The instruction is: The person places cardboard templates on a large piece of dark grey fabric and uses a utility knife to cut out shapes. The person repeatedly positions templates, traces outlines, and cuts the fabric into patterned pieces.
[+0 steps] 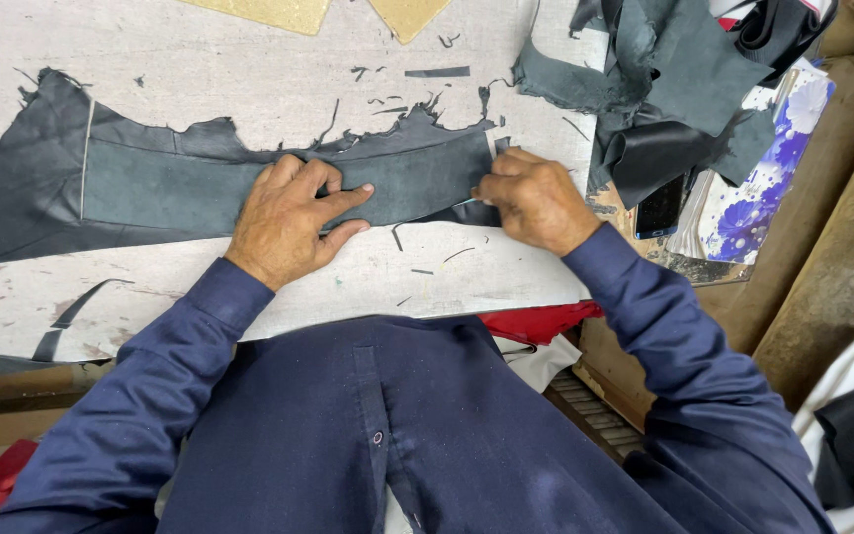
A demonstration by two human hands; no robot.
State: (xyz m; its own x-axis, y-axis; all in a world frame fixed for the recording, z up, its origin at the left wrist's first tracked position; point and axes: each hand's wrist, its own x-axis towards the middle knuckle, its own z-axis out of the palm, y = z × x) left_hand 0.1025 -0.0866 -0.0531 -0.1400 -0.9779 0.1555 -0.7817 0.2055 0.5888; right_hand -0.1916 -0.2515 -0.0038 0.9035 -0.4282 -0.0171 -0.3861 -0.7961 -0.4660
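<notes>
Here, from the head view, I see my left hand (289,218) pressed flat, fingers (348,193) spread, on a dark leather strip (170,183) lying across the pale worktop (249,59). My right hand (536,203) sits at the strip's right end, fingers clenched on a thin tool I can barely make out. Leather scraps (674,79) pile up at the right, near a phone (660,208) and flowered paper (773,168).

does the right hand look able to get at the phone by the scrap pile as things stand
Probably yes: the phone lies face-up just beside the right hand, with nothing between them, though that hand is pinching the dark leather piece and the scrap pile overlaps the phone's top.
</notes>
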